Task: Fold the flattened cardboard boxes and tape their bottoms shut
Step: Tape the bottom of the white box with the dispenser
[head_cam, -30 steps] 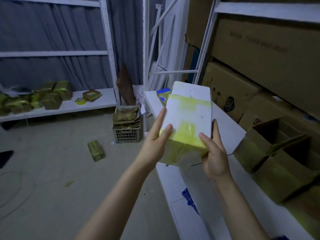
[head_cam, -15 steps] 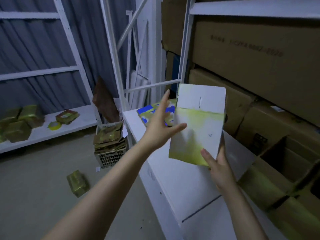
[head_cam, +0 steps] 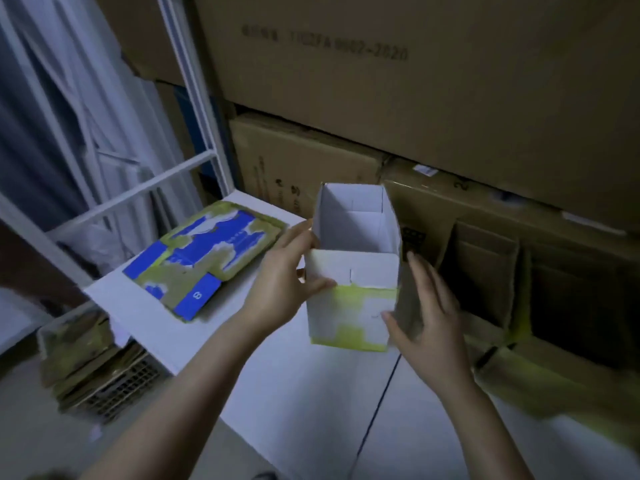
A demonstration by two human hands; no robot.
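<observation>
A small white and yellow cardboard box [head_cam: 353, 299] stands upright with its open top facing me, just above the white shelf [head_cam: 214, 327]. My left hand [head_cam: 284, 282] grips its left side, thumb across the front panel. At the box's right side my right hand [head_cam: 426, 313] holds it, thumb at the front lower corner and fingers along the side wall. A stack of flattened blue and yellow boxes [head_cam: 204, 254] lies on the shelf to the left.
Large brown cartons [head_cam: 381, 81] fill the shelves behind. Open brown boxes [head_cam: 512, 292] stand on the shelf to the right. A plastic crate of flattened cardboard [head_cam: 100, 372] sits on the floor at lower left. White rack posts [head_cam: 187, 77] rise at left.
The box has turned from its taped bottom facing me to upright with its open top up, and has come down toward the shelf. Both hands shifted to its sides.
</observation>
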